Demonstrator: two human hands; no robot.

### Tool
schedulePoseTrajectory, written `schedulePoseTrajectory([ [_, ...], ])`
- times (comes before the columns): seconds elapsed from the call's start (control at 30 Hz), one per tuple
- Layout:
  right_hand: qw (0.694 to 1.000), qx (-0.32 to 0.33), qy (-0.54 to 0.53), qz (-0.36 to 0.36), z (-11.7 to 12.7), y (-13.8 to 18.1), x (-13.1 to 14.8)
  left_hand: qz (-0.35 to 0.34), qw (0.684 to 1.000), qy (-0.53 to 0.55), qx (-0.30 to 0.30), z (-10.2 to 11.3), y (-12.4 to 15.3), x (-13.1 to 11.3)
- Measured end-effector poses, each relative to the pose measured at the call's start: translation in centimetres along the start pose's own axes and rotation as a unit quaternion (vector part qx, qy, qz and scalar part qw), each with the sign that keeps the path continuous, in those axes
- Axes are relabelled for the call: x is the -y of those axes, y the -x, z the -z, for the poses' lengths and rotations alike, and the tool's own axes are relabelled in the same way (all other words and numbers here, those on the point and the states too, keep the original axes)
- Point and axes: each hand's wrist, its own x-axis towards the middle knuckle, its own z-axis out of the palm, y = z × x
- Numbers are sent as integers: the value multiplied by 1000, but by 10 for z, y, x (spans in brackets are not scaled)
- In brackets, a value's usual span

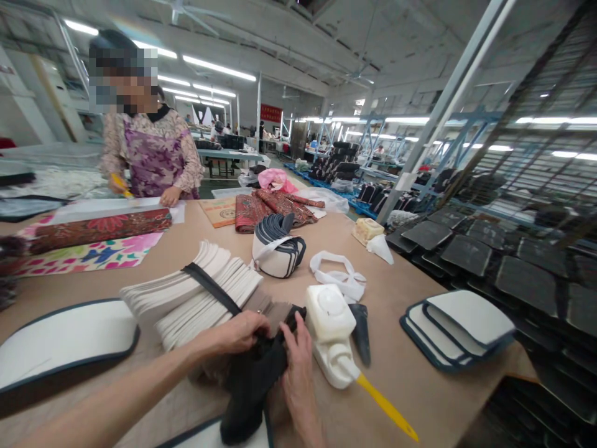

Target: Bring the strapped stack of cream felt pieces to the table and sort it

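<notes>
My left hand [242, 331] is closed, its fingertips pinching the upper edge of a black piece of fabric [256, 382]. On the fabric's other side, my right hand [297, 358] grips it between thumb and fingers. The fabric hangs down in folds over a white panel with dark edging [219, 435] at the bottom edge of the view. Just behind my left hand lies a stack of off-white panels [205, 292] with a black strap [212, 287] across it. To the right of my right hand stands a cut white plastic container [330, 314], and a yellow-handled brush [387, 407] rests in it.
A bundle of dark-edged pieces [278, 246] and a white strip loop [338, 274] lie behind. White panels [459, 323] are stacked at right, beside a dark tapered object [360, 333]. Across the table [401, 280], a co-worker [152, 149] works with a yellow-handled tool near patterned cloth [102, 230].
</notes>
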Motion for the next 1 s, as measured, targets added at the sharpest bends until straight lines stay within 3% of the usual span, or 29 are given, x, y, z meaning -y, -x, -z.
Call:
schedulePoseTrajectory([
  [0.1, 999, 19, -22, -16, -1, -1, 3, -3, 1000, 13, -18, -1, -2, 1],
  [0.3, 963, 103, -188, -163, 6, -11, 19, -4, 995, 29, -96, -14, -4, 8],
  [0.37, 967, 92, -170, -163, 3, -24, 23, -10, 993, 26, -119, -19, -1, 8],
  [0.5, 976, 141, -134, -102, -6, -32, 28, -22, 989, 26, -143, -20, 10, 7],
  [0.6, 982, 80, -136, -104, -16, -17, 20, -21, 987, -29, -159, -14, 19, 5],
  [0.7, 970, -19, -172, -173, -21, -3, 11, -23, 987, -87, -136, -8, 24, 4],
  [0.83, 953, -85, -203, -206, -7, 0, 16, -43, 986, -109, -123, -9, 24, 8],
  [0.93, 961, -82, -201, -175, 11, 8, 29, -41, 984, -118, -130, -12, 22, 11],
  [1.0, 973, -31, -176, -145, 16, 26, 40, -26, 984, -118, -132, -13, 21, 11],
])
